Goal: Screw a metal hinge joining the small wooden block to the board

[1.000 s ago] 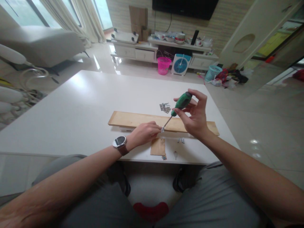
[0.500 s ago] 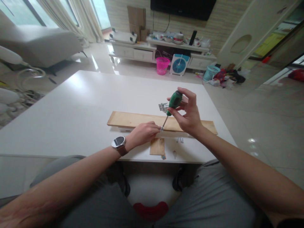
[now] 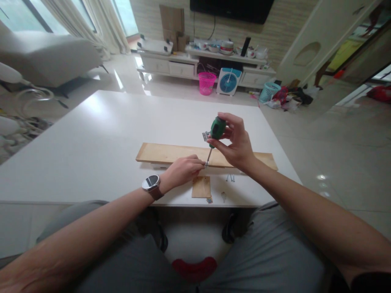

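A long wooden plank [image 3: 171,153] lies across the white table [image 3: 122,134]. My right hand [image 3: 236,142] is closed around the green handle of a screwdriver [image 3: 215,131], held nearly upright with its tip down at the plank's near edge. My left hand [image 3: 183,170], a watch on its wrist, rests at that edge with fingers pinched at the tip, on a small metal piece too tiny to name. A small square wooden piece [image 3: 201,187] lies just in front of the plank.
Small metal hinges [image 3: 205,135] lie behind the plank, loose screws [image 3: 230,178] in front of it near the table's front edge. Beyond the table are a pink basket [image 3: 207,83], a small fan [image 3: 227,81] and a low TV cabinet [image 3: 171,67]. A sofa stands at the left.
My right hand has swung the screwdriver handle leftward, from a strong tilt to nearly upright over the tip. My left hand has stayed at the plank's edge.
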The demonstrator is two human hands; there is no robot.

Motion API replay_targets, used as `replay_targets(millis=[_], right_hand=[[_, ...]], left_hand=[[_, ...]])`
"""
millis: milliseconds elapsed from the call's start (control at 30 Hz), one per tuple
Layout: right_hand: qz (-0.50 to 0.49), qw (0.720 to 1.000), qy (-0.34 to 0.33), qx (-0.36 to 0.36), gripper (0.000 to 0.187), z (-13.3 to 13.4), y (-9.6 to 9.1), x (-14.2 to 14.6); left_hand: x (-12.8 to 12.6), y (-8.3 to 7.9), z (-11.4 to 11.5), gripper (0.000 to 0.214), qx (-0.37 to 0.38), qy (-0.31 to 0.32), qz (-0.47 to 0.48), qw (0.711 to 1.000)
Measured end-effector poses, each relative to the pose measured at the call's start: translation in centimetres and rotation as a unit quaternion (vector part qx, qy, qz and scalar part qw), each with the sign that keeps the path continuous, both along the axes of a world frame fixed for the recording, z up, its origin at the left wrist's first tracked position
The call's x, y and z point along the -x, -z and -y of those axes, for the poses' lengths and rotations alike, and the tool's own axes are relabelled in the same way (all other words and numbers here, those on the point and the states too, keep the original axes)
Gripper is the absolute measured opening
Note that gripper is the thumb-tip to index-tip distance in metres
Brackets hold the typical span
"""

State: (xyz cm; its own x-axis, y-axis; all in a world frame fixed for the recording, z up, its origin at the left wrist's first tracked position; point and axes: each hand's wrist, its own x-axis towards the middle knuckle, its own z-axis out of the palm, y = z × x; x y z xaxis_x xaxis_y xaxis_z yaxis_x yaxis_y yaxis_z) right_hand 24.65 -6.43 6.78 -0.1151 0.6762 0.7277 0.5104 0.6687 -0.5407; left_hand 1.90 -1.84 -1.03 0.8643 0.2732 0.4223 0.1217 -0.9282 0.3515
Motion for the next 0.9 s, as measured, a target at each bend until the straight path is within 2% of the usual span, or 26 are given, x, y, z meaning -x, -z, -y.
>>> replay_targets(millis=[100,300,467,667,833,900], right_hand=[[-0.010,1.000,-0.010,-0.007,0.065,-0.11,-0.10,0.08],[-0.019,1.000,0.002,-0.015,0.043,0.22,-0.82,-0.13],[-0.027,0.999,0.014,-0.021,0.040,0.28,-0.93,0.17],[-0.088,0.996,0.015,-0.026,0.042,0.04,-0.63,0.24],[-0.059,0.998,0.003,-0.024,0.033,0.37,-0.84,-0.18],[-0.040,0.999,-0.004,-0.023,0.036,0.48,-0.94,-0.29]], left_hand=[[0.03,0.05,-0.01,0.027,-0.011,0.000,-0.005,1.000],[0.15,0.06,0.00,0.026,-0.015,0.000,-0.017,1.000],[0.11,0.08,0.02,0.026,-0.011,-0.003,-0.015,1.000],[0.13,0.09,0.02,0.025,-0.009,-0.006,-0.018,1.000],[0.17,0.07,0.00,0.025,-0.002,-0.013,-0.026,1.000],[0.16,0.10,-0.02,0.025,0.001,-0.012,-0.026,1.000]])
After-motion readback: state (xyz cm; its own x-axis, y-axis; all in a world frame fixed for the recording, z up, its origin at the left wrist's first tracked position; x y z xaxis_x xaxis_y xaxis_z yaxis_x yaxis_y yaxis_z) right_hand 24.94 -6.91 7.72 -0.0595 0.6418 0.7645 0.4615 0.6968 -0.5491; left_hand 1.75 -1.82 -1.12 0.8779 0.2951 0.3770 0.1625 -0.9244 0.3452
